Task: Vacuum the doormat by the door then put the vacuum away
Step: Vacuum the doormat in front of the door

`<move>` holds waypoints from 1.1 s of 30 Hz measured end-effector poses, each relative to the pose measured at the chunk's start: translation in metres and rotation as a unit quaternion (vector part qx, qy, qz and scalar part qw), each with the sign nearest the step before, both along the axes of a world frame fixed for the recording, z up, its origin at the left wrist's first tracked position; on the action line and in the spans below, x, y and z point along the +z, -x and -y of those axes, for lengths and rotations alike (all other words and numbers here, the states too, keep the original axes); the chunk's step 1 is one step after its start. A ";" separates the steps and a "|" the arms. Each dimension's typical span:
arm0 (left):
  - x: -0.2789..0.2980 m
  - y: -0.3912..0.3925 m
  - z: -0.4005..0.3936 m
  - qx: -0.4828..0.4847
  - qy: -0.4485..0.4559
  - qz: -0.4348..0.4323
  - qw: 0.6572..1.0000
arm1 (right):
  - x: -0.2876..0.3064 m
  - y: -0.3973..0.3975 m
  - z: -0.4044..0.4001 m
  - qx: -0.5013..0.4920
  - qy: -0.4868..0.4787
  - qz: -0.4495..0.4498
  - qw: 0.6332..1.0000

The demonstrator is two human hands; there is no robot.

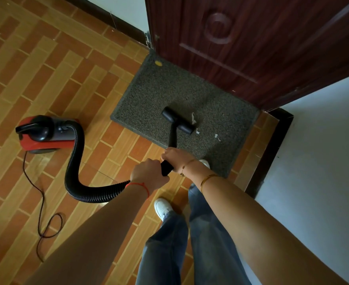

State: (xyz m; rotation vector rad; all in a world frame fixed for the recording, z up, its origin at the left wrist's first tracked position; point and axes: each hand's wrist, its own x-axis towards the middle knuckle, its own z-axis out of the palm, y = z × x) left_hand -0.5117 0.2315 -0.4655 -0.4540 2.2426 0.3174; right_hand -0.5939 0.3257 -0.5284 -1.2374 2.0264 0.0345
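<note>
We list, largest first: the grey doormat [169, 93] flat against the dark door [251, 42], and the red canister vacuum [44, 134] on the tile to its left, well apart, joined by a ribbed hose [75, 165] we judge limp and springy. The wand [172, 138], stiff and probably light, runs from our hands up to the nozzle [177, 120], set crosswise mid-mat beside pale paper scraps [194, 118]. Left hand [149, 175] and right hand [176, 157] both wrap curled fingers round the grip, the best hold.

Black vacuum nozzle [178, 120] on grey doormat [169, 93], red canister [44, 133] aside
</note>
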 end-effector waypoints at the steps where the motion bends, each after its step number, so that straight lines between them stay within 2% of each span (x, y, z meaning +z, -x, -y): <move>1: -0.001 0.005 -0.001 0.002 -0.001 -0.002 1.000 | -0.001 0.005 -0.001 0.000 0.001 -0.001 1.000; 10: -0.008 0.070 -0.012 0.013 0.001 -0.022 1.000 | -0.009 0.071 -0.013 -0.003 0.011 -0.005 1.000; 26: -0.026 0.237 -0.034 0.053 -0.018 -0.031 0.998 | -0.016 0.245 -0.031 0.019 -0.010 -0.026 0.999; 33: -0.027 0.248 -0.039 0.052 -0.011 -0.027 0.998 | -0.013 0.257 -0.036 0.034 -0.009 -0.021 0.999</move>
